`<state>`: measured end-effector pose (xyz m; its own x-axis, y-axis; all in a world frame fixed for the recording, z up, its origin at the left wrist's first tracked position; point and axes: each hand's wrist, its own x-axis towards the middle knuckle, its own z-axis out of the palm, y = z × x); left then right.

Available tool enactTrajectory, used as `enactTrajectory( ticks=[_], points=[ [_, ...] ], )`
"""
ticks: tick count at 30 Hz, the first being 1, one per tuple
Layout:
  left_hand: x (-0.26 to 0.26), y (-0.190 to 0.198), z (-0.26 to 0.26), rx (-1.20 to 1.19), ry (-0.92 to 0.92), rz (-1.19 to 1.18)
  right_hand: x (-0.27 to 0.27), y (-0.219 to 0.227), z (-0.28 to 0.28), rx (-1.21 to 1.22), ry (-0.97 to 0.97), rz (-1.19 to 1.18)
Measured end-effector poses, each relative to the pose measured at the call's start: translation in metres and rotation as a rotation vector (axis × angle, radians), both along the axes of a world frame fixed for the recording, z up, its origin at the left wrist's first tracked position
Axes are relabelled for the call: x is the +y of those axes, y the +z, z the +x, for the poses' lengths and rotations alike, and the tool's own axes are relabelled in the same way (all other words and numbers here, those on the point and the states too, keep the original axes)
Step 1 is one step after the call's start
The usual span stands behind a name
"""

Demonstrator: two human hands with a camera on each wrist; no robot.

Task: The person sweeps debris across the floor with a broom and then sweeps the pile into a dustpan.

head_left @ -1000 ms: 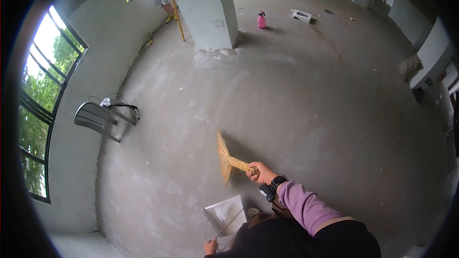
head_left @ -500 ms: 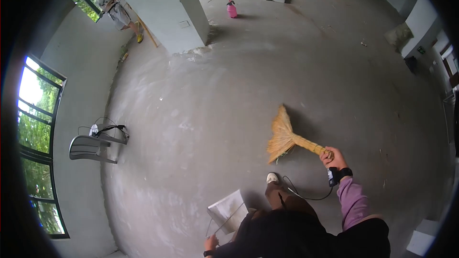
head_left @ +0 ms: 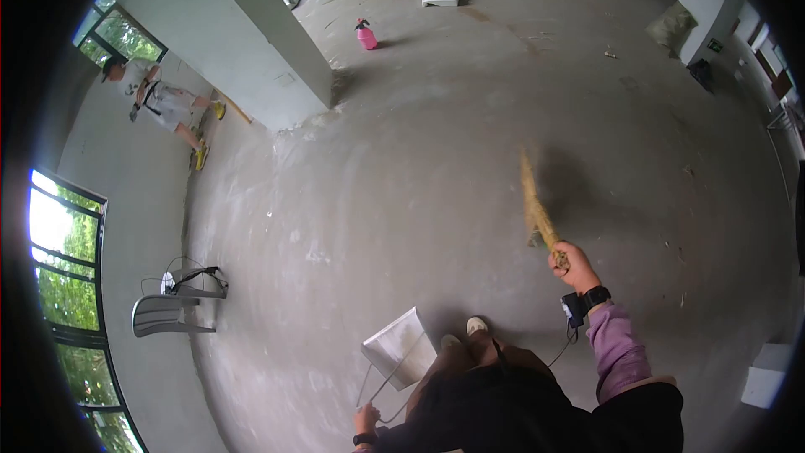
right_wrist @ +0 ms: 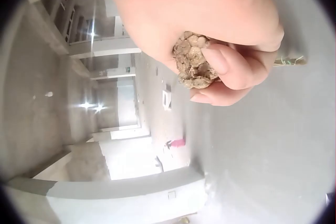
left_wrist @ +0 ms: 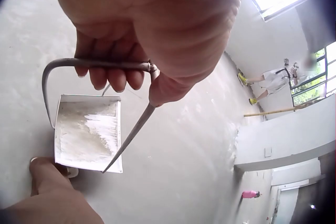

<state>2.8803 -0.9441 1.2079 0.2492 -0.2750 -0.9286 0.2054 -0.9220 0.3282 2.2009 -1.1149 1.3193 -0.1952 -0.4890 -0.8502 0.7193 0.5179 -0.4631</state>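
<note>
A grey concrete floor spreads around both hands. Well ahead and to the left of the right grip rises a square pale pillar. Far left of the left grip, a black-framed window shows green trees. Between window and pillar, well apart from both grips, stands a person in white shirt, dark cap and yellow shoes. Ahead and to the left of the left grip is a grey plastic chair with black cables on it.

Closer in, a white long-handled dustpan sits just ahead of the left grip, whose fingers curl around its metal handle; the pan lies beside the wearer's feet. The right grip, below a purple sleeve, clasps the handle end of a straw broom, its bristles pointing forward; whether they touch the floor is unclear. Far ahead of both grips is a pink spray bottle.
</note>
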Motion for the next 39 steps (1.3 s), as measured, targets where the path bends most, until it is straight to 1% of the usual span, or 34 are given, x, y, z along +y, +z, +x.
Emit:
enactTrajectory(
  ticks=[1, 2, 4, 5, 6, 8, 11, 12, 13, 15, 16, 17, 19, 20, 22, 23, 25, 28, 30, 33, 37, 39],
  points=[
    [-0.024, 0.005, -0.012, -0.034, -0.003, 0.011, -0.017, 0.007, 0.009, -0.038, 0.006, -0.003],
    [-0.045, 0.021, -0.026, -0.063, -0.001, 0.037, -0.038, 0.025, 0.014, -0.071, 0.016, 0.010],
    [-0.091, 0.028, -0.040, -0.010, -0.018, 0.030, -0.083, 0.024, 0.020, -0.205, 0.051, -0.041],
    [-0.110, 0.030, -0.047, 0.015, -0.027, 0.022, -0.106, 0.028, 0.029, -0.271, 0.034, -0.024],
    [-0.149, 0.098, -0.067, 0.036, -0.014, 0.059, -0.172, 0.110, 0.031, -0.315, 0.032, 0.030],
    [-0.198, 0.108, -0.081, 0.032, -0.032, 0.055, -0.227, 0.108, 0.052, -0.361, 0.119, 0.053],
    [-0.241, 0.111, -0.108, -0.087, -0.147, 0.121, -0.261, 0.065, 0.089, -0.497, 0.161, 0.056],
    [-0.249, 0.110, -0.116, -0.095, -0.166, 0.100, -0.265, 0.047, 0.100, -0.519, 0.156, 0.069],
    [-0.241, 0.091, -0.113, -0.100, -0.216, 0.112, -0.255, 0.032, 0.113, -0.529, 0.163, 0.053],
    [-0.220, 0.058, -0.095, -0.114, -0.303, 0.148, -0.243, 0.002, 0.135, -0.466, 0.145, 0.080],
    [-0.213, 0.037, -0.092, -0.116, -0.338, 0.134, -0.229, -0.019, 0.136, -0.470, 0.124, 0.061],
    [-0.218, 0.029, -0.095, -0.105, -0.363, 0.123, -0.237, -0.030, 0.135, -0.475, 0.102, 0.056],
    [-0.227, 0.014, -0.106, -0.063, -0.397, 0.078, -0.241, -0.038, 0.114, -0.475, 0.073, 0.044],
    [-0.231, 0.007, -0.110, -0.047, -0.419, 0.064, -0.236, -0.043, 0.099, -0.539, 0.055, 0.035],
    [-0.243, -0.004, -0.121, -0.004, -0.441, 0.039, -0.226, -0.037, 0.062, -0.617, -0.005, 0.065],
    [-0.248, -0.016, -0.126, 0.015, -0.448, 0.022, -0.210, -0.034, 0.048, -0.637, -0.053, 0.090],
    [-0.264, -0.030, -0.137, 0.049, -0.471, 0.006, -0.198, -0.022, 0.018, -0.621, -0.168, 0.082],
    [-0.289, -0.046, -0.148, 0.083, -0.503, -0.033, -0.172, -0.003, -0.019, -0.426, -0.254, 0.091],
    [-0.302, -0.055, -0.159, 0.103, -0.539, -0.053, -0.170, 0.006, -0.045, -0.315, -0.318, 0.101],
    [-0.331, -0.058, -0.169, 0.118, -0.578, -0.083, -0.180, 0.015, -0.076, -0.241, -0.347, 0.029],
    [-0.359, -0.062, -0.185, 0.126, -0.626, -0.124, -0.200, 0.006, -0.076, -0.133, -0.254, -0.028],
    [-0.370, -0.061, -0.196, 0.121, -0.641, -0.146, -0.203, -0.003, -0.070, -0.019, -0.104, -0.078]
  ],
)
